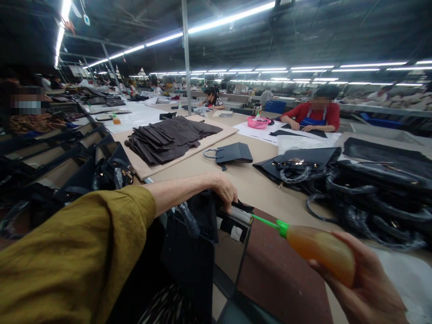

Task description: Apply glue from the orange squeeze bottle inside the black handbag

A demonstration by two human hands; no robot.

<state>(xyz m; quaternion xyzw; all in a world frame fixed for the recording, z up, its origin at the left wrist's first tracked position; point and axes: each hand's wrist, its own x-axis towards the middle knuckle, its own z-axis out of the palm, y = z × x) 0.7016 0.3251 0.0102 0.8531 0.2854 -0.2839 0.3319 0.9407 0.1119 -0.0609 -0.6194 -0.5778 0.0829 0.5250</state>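
Observation:
My right hand (367, 279) is wrapped round a squeeze bottle (317, 247) of amber liquid, tilted to the left. Its thin green nozzle (266, 220) touches or nearly touches the end of a pale strip (241, 215) at the handbag's opening. My left hand (224, 189) is closed on the upper edge of this dark handbag (189, 256), its fingertips beside the strip. Inside the bag, a beige lining and a small white patch (236, 233) show. A plastic-wrapped handle (189, 220) hangs at the bag's near side. The bag rests against a reddish-brown board (276, 270).
Plastic-wrapped dark handbags (367, 189) are heaped at right, and more bags (67, 166) stand in rows at left. Stacked dark brown leather pieces (172, 137) lie on a board. A small bag (234, 153) lies ahead. A co-worker in red sleeves (332, 117) sits across the table.

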